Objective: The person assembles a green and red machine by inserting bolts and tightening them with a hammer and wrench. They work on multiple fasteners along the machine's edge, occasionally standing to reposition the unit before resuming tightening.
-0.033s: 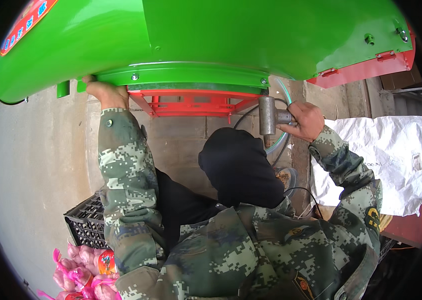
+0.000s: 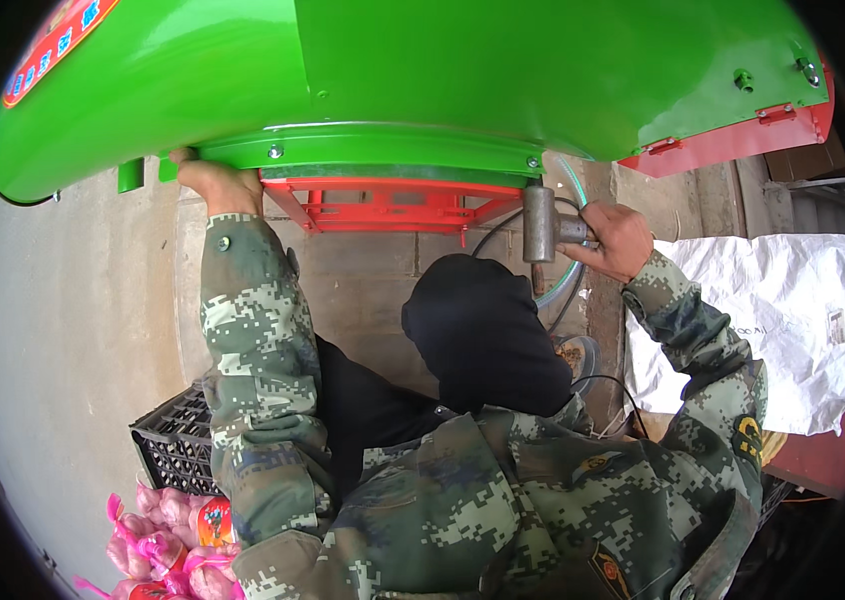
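A large green metal machine housing (image 2: 423,80) spans the upper part of the head view, with a bolted flange (image 2: 383,145) along its lower edge. Under that flange sits a red frame (image 2: 383,205). My left hand (image 2: 223,187) grips the flange's left end, thumb on the edge; its other fingers are mostly hidden. My right hand (image 2: 620,242) is closed around the short handle of a hammer with a grey metal cylindrical head (image 2: 540,226). The hammer head is upright, just below the bolt (image 2: 534,162) at the flange's right end. Whether it touches anything there I cannot tell.
A white woven sack (image 2: 763,320) lies at the right. Behind my knee run a clear green hose (image 2: 577,180) and a black cable. At lower left are a black plastic crate (image 2: 168,440) and pink net bags of garlic-like bulbs (image 2: 168,540). A red flap (image 2: 733,140) hangs at upper right.
The hammer head has risen very slightly toward the green flange. The whole view has shifted a little; my left hand keeps its hold.
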`<state>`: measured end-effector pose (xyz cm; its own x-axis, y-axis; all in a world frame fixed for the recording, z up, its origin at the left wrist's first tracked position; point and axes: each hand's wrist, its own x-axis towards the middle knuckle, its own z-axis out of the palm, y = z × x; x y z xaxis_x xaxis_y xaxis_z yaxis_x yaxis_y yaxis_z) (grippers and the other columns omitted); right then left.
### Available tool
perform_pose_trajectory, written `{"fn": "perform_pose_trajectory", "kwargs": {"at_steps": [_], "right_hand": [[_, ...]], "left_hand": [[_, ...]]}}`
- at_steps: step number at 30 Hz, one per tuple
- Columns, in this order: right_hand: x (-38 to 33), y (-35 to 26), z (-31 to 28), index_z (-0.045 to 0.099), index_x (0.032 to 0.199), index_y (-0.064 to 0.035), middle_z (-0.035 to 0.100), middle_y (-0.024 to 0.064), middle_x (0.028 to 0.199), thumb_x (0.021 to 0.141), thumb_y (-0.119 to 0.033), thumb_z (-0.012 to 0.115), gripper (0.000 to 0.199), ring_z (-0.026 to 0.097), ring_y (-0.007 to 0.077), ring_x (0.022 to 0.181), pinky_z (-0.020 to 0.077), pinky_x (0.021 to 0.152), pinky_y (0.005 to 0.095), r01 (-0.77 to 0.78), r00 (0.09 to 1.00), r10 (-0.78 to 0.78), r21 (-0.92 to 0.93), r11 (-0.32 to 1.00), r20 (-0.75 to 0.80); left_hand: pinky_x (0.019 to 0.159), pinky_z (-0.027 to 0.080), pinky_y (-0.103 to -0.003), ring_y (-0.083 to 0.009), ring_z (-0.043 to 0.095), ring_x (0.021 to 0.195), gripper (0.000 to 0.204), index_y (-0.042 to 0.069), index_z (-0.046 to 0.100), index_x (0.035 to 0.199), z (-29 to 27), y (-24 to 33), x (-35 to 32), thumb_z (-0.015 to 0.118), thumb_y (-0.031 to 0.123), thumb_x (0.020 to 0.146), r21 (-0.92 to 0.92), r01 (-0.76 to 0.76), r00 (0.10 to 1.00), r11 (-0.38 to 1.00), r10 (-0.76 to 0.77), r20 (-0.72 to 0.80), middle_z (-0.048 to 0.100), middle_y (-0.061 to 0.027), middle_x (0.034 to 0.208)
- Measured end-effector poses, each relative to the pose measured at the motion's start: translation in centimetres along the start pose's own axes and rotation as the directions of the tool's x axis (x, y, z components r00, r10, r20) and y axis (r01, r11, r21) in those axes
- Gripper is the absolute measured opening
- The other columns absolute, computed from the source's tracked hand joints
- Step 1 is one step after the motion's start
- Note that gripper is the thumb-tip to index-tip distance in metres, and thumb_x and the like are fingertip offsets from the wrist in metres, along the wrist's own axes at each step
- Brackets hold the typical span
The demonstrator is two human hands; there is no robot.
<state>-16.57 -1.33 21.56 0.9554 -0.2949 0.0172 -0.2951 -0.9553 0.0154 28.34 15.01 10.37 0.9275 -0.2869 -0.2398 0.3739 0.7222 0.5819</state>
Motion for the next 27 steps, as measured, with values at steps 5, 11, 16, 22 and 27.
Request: {"fn": "perform_pose_trajectory", "kwargs": {"at_steps": [5,11,16,22,27], "right_hand": [[-0.2,-0.4,0.0,0.058,0.086,-0.0052,0.057,0.0123,0.072,0.079,-0.045,0.076,0.045,0.060,0.0338,0.065,0.0478,0.059,0.0442,-0.046,0.999,0.046,0.003,0.999,0.019],[0.0,-0.3,0.1,0.058,0.086,-0.0042,0.057,0.0129,0.072,0.078,-0.044,0.077,0.045,0.060,0.0347,0.065,0.0480,0.059,0.0450,-0.054,0.999,0.054,0.002,0.999,-0.001],[0.2,-0.4,-0.1,0.059,0.086,-0.0036,0.058,0.0138,0.074,0.078,-0.042,0.078,0.044,0.060,0.0352,0.065,0.0482,0.058,0.0447,-0.062,0.998,0.062,0.042,0.997,-0.007],[0.3,-0.9,-0.3,0.058,0.085,-0.0036,0.057,0.0133,0.071,0.077,-0.043,0.079,0.045,0.060,0.0350,0.063,0.0473,0.056,0.0445,-0.080,0.996,0.082,0.062,0.995,-0.045],[0.0,-0.9,-0.2,0.058,0.084,-0.0046,0.056,0.0110,0.070,0.076,-0.045,0.079,0.046,0.060,0.0336,0.062,0.0474,0.055,0.0441,-0.022,0.998,0.025,0.060,0.998,-0.056]], "left_hand": [[0.104,0.045,-0.045,-0.0303,0.051,0.123,0.057,0.008,0.051,0.134,-0.1,0.0,-0.2,0.021,0.046,0.105,-0.001,0.005,0.999,1.000,-0.005,0.047,0.050,-0.0122,0.139],[0.104,0.045,-0.046,-0.0305,0.049,0.125,0.060,0.008,0.049,0.136,-0.2,0.0,-0.3,0.020,0.050,0.105,0.022,0.006,0.999,1.000,-0.007,0.052,0.048,-0.0127,0.142],[0.101,0.047,-0.045,-0.0311,0.053,0.119,0.052,0.007,0.053,0.130,-0.2,0.0,0.2,0.027,0.043,0.104,-0.014,0.012,0.998,1.000,-0.011,0.054,0.053,-0.0136,0.135],[0.100,0.047,-0.044,-0.0305,0.054,0.118,0.049,0.005,0.054,0.126,0.0,0.1,0.0,0.029,0.039,0.102,0.034,-0.027,1.000,0.999,0.027,0.014,0.055,-0.0139,0.131],[0.102,0.045,-0.044,-0.0300,0.053,0.119,0.050,0.004,0.054,0.126,0.7,0.3,-0.9,0.030,0.041,0.101,0.068,-0.009,1.000,0.998,0.010,-0.017,0.054,-0.0135,0.132]]}}
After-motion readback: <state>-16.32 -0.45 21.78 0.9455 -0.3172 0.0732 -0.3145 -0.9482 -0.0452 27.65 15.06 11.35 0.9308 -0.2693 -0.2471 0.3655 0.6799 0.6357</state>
